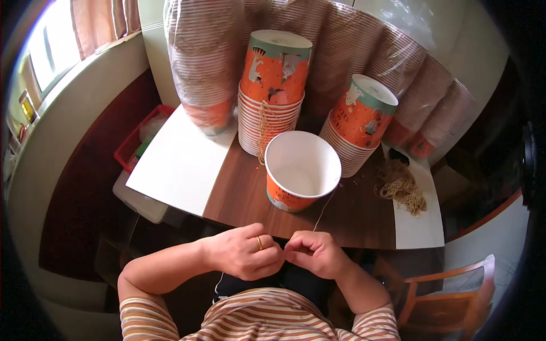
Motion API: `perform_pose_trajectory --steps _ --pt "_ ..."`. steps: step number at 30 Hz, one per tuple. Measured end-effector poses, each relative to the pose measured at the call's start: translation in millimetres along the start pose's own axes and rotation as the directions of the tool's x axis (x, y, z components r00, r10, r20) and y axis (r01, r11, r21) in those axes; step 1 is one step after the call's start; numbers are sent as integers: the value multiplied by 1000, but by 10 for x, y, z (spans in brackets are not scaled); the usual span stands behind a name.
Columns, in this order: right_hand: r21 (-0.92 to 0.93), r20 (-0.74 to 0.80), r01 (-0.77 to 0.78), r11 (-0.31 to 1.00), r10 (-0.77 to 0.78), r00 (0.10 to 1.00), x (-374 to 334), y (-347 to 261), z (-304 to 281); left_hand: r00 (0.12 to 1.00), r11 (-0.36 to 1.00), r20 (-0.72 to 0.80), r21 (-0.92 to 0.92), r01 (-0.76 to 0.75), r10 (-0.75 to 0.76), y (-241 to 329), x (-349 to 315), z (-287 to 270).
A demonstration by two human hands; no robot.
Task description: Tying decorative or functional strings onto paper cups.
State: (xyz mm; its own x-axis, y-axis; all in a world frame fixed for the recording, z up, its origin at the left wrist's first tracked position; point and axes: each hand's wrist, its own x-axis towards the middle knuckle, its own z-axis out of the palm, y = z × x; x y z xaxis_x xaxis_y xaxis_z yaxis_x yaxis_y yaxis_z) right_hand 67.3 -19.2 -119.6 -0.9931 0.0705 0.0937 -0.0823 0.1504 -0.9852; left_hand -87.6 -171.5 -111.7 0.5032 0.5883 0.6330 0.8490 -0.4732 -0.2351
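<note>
My left hand (pixel 256 251), with a ring on one finger, is closed in front of my body, its fingertips against those of my right hand (pixel 318 254). My right hand is closed in a pinch on a thin cream string (pixel 322 215), which runs up to the right side of a paper bucket. What lies between the left fingers is mostly hidden. That white-lined orange paper bucket (pixel 302 165) stands upright near the table's front edge, just beyond both hands. A pale cord (pixel 218 282) hangs below my left forearm.
Behind stand two stacks of upside-down orange buckets (pixel 277 74) (pixel 364 111), strings draped over the left one (pixel 264 128). Plastic-wrapped bucket stacks (pixel 205 57) line the back. A tangle of string (pixel 406 193) lies at right. A red basket (pixel 139 136) and wooden chair (pixel 449 307) flank the table.
</note>
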Motion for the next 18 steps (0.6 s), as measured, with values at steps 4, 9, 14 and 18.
perform_pose_trajectory --steps 4,9,14,18 --pt "38 -146 19 999 -13 989 181 -170 -206 972 984 -170 -101 149 -165 -412 67 86" --pt "-541 -351 101 835 -334 875 727 -296 -672 342 340 -50 -319 885 -938 -1021 184 249" --pt "-833 -315 -39 552 -414 854 1109 -19 -1279 290 252 219 -184 950 -932 -1347 156 439" --pt "-777 -221 -79 625 -153 963 1194 149 -1487 219 176 203 -210 962 -954 -1340 127 522"
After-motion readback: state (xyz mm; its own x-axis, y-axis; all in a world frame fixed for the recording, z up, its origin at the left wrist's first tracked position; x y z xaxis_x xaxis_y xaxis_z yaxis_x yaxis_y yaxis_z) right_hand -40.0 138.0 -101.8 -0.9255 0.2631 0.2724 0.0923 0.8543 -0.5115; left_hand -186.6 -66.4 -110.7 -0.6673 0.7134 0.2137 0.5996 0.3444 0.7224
